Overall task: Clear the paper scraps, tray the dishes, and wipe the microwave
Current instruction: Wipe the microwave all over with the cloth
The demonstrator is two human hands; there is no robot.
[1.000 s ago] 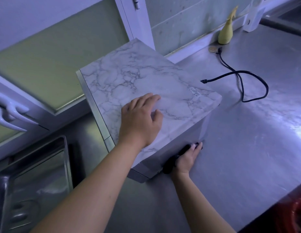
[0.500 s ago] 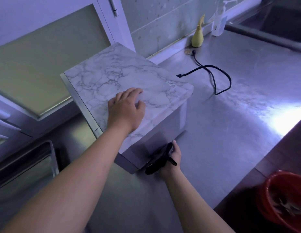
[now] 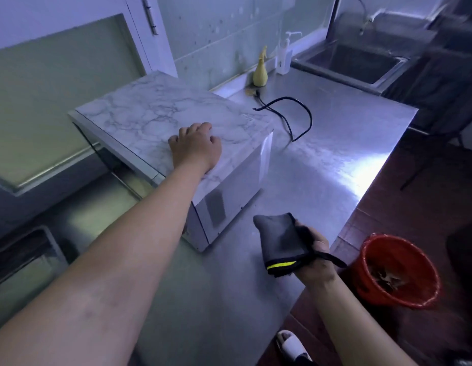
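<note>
A microwave [image 3: 161,112] with a marble-patterned top stands on the steel counter [image 3: 335,143], its silver side facing me. My left hand [image 3: 195,147] rests palm-down on the near right part of its top, fingers curled a little. My right hand [image 3: 315,253] holds a folded dark grey cloth [image 3: 281,243] with a yellow stripe, lifted off the counter in front of the microwave's side and apart from it.
The microwave's black cord [image 3: 290,114] loops loose on the counter behind it. A yellow bottle [image 3: 260,71] and a pump bottle [image 3: 283,55] stand by the wall. A sink [image 3: 356,63] lies at the back right. A red bucket [image 3: 398,270] with scraps stands on the floor. A steel tray [image 3: 26,257] sits at left.
My right hand has pulled the cloth away from the microwave's lower side and raised it toward me. My view has swung right; the left hand stays on the top.
</note>
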